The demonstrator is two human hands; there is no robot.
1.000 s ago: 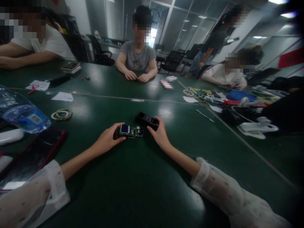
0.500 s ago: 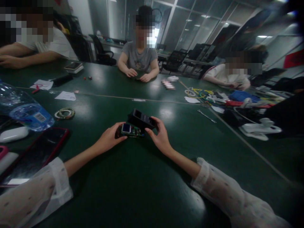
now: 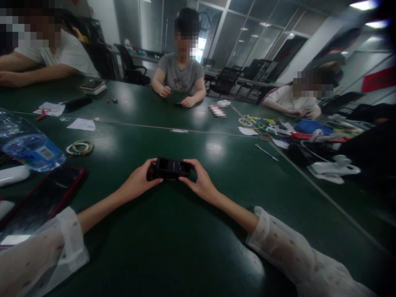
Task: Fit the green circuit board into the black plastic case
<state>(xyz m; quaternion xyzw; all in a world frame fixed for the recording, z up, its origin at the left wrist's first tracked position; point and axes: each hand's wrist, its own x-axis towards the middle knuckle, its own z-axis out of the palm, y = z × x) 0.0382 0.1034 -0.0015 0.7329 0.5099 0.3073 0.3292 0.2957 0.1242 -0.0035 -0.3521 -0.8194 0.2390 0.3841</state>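
Black boxy casing [image 3: 172, 167], matte-looking.

Open tabletop before and behind the fingers, clutter to either side

Bare green tabletop [image 3: 167, 239] gave room nearer the wearer than the fingers, between the forearms, and also just beyond them. Between the left hand [image 3: 140, 179] and right hand [image 3: 202, 181], the black casing [image 3: 171, 169] blocked passage. Left of the fingers stood beaded bracelets [image 3: 70, 148], a plastic bottle [image 3: 34, 152] and a smartphone [image 3: 46, 192]; rightward, a wrench [image 3: 266, 152].
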